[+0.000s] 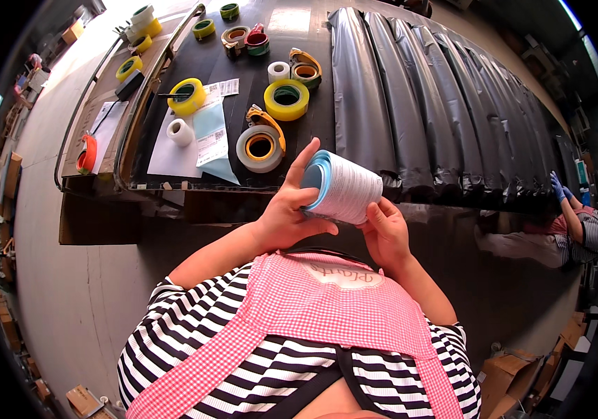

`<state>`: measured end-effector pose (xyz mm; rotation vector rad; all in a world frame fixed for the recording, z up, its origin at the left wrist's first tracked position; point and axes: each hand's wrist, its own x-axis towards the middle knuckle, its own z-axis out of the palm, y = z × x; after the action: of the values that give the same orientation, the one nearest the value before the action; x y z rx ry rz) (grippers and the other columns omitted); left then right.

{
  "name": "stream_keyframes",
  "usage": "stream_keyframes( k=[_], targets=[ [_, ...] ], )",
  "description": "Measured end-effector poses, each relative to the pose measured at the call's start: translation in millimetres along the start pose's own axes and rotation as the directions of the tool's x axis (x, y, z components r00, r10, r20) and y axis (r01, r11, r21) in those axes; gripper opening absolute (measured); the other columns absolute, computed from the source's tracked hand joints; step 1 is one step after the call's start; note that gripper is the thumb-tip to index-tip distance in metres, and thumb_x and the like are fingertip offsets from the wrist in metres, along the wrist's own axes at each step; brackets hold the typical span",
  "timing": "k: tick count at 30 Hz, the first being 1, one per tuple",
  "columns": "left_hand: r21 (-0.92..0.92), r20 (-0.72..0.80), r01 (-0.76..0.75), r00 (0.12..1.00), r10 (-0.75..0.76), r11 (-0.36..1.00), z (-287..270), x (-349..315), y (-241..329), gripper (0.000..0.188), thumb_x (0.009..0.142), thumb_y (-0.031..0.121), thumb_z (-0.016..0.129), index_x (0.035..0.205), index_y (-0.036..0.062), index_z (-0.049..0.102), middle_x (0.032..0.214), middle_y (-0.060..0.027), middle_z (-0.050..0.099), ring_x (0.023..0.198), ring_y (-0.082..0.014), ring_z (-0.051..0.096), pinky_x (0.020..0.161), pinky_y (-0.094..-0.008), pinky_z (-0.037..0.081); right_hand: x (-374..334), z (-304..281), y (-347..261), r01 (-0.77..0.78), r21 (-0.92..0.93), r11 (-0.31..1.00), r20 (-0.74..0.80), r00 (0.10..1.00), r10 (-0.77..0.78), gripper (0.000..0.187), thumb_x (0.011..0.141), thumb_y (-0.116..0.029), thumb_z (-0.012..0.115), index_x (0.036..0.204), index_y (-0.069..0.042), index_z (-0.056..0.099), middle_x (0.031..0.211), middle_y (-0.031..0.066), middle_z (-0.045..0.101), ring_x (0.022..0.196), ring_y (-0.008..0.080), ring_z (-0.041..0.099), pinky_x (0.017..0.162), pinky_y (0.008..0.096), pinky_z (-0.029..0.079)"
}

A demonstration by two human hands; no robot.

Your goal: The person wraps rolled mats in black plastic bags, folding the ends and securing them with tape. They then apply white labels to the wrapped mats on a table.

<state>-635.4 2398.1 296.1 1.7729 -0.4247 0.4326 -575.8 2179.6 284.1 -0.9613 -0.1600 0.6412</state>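
While the white-and-blue paper roll (349, 187) is grasped by the fingers of left hand (290, 211) and right hand (385, 225) at the black table (194, 59), front edge, it is judged light, springy, best cupped at both ends.

Yellow tape rolls (288, 114) beyond the left hand (290, 212), dark plastic sheeting (445, 105) beyond the right hand (390, 234) and cardboard boxes (510, 377) back to its right suggest a packing workshop.

White printed roll (349, 190) — blue inside, probably labels — held tilted in midair.
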Motion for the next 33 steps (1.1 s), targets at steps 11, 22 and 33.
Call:
stream_keyframes(
  k=[11, 22, 33],
  targets=[
    [-0.577, 0.085, 0.515, 0.81, -0.58, 0.634, 25.4, -11.7, -23.0, 0.041, 0.088, 0.015, 0.074, 0.124, 0.0011, 0.061, 0.153, -0.011, 0.029, 0.126, -0.0214, 0.052, 0.101, -0.0349, 0.05, 3.2, 25.2, -47.8, 0.543, -0.768, -0.341, 0.641, 0.659, -0.394, 0.057, 0.07, -0.032, 0.085, 0.116, -0.005, 0.067, 0.115, 0.0082, 0.067, 0.114, 0.0308, 0.059, 0.096, 0.0399, 0.044],
    [-0.555, 0.036, 0.439, 0.862, -0.506, 0.707, 28.6, -20.0, -24.9, 0.033, 0.088, 0.007, 0.072, 0.121, 0.006, 0.065, 0.149, -0.0091, 0.032, 0.126, -0.02, 0.051, 0.102, -0.0356, 0.048, 14.7, 14.9, -13.3, 0.6, -0.763, -0.241, 0.624, 0.584, -0.519, 0.038, 0.073, -0.014, 0.081, 0.11, -0.008, 0.072, 0.119, 0.0053, 0.069, 0.113, 0.0253, 0.063, 0.094, 0.0369, 0.046],
    [0.057, -0.022, 0.428, 0.904, -0.428, 0.902, 31.7, -6.5, -20.7, 0.033, 0.083, 0.005, 0.075, 0.116, 0.0079, 0.07, 0.153, -0.0118, 0.028, 0.137, -0.0273, 0.04, 0.107, -0.0372, 0.043, 30.5, -10.0, -28.6, 0.494, -0.807, 0.325, 0.369, 0.85, -0.376, 0.015, 0.087, -0.01, 0.072, 0.1, -0.004, 0.074, 0.103, 0.0072, 0.071, 0.098, 0.0197, 0.064, 0.086, 0.0299, 0.05]
  ],
)
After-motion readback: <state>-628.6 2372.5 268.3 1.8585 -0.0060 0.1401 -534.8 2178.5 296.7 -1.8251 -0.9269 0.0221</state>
